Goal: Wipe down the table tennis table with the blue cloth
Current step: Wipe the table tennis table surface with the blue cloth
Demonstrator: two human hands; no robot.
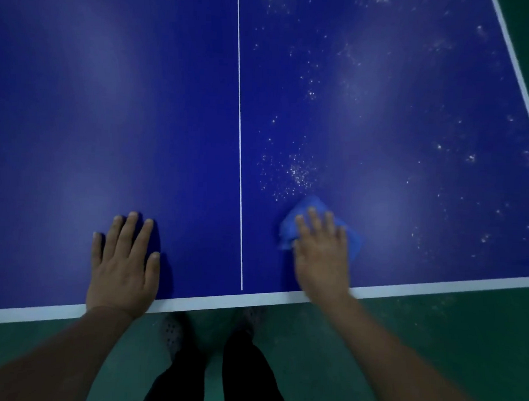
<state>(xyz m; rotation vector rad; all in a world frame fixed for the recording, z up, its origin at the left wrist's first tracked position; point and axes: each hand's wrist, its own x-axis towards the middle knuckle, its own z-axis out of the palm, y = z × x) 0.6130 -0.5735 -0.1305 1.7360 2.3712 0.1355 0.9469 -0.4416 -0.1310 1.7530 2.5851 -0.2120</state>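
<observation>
The dark blue table tennis table [140,106] fills the upper view, with a thin white centre line [240,139] and white edge bands. My right hand [323,253] presses flat with straight fingers on the crumpled blue cloth [311,206], just right of the centre line near the table's near edge. White dust specks [300,174] lie scattered beyond the cloth and across the right half. My left hand [124,261] rests flat on the left half, fingers spread, holding nothing. The left half looks free of specks.
The table's near white edge [254,299] runs across below my hands, and its right edge [519,74] slants down at the far right. Green floor [432,341] lies below and to the right. My dark trouser legs and shoes [171,332] stand at the table's edge.
</observation>
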